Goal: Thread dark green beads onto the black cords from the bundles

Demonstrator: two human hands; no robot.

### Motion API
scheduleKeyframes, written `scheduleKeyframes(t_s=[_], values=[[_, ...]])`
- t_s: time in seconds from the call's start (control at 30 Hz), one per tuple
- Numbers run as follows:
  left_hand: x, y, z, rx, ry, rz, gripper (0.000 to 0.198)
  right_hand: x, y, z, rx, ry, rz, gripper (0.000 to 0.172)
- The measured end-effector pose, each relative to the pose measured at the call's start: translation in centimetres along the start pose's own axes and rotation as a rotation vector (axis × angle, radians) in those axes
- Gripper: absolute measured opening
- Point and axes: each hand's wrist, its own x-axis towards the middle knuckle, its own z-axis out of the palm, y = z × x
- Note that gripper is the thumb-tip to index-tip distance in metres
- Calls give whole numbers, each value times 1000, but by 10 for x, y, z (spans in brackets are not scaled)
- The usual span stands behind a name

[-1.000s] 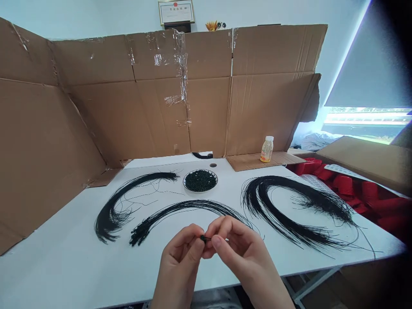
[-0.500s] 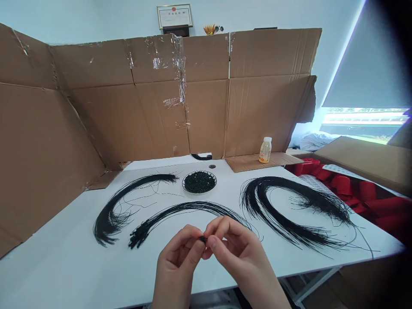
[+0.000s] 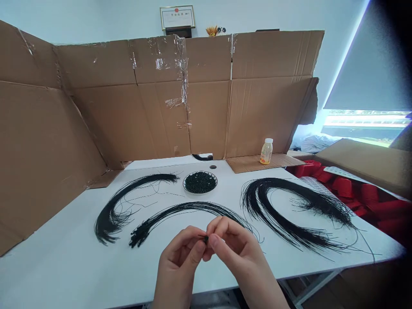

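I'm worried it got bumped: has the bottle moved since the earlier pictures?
No, the bottle stands in the same spot on the flat cardboard.

A left hand (image 3: 177,262) and a right hand (image 3: 240,253) are seen bare, with slender fingers (image 3: 222,225) and short-trimmed nails; the forearms (image 3: 264,292) are shown uncovered down to the frame's lower edge.

Small workshop-style workroom: long white-topped work table (image 3: 80,244), upright brown corrugated cardboard screen (image 3: 206,116), framed paper certificate (image 3: 177,17) on pale wall, red plastic cups (image 3: 349,189) alongside.
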Motion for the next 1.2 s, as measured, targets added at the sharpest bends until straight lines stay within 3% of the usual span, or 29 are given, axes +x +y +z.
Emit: scheduleKeyframes(t_s=[0.13,0.3,0.6,0.7,0.9,1.2], values=[[-1,4,2,-29,57,-15,34,-2,-1,0,6,0,-1,28],[0,7,0,-58,124,-9,35,-6,-5,7,4,89,9,32],[7,-2,-18,80,104,123,29,-8,-6,10,-23,106,40,35],[6,-2,-16,101,63,190,25,-8,-6,10,-23,107,38,34],[0,0,-3,110,158,295,26,-8,-6,9,-49,109,21,33],[-1,-1,-1,97,134,366,23,-9,-6,9,-50,105,25,34]])
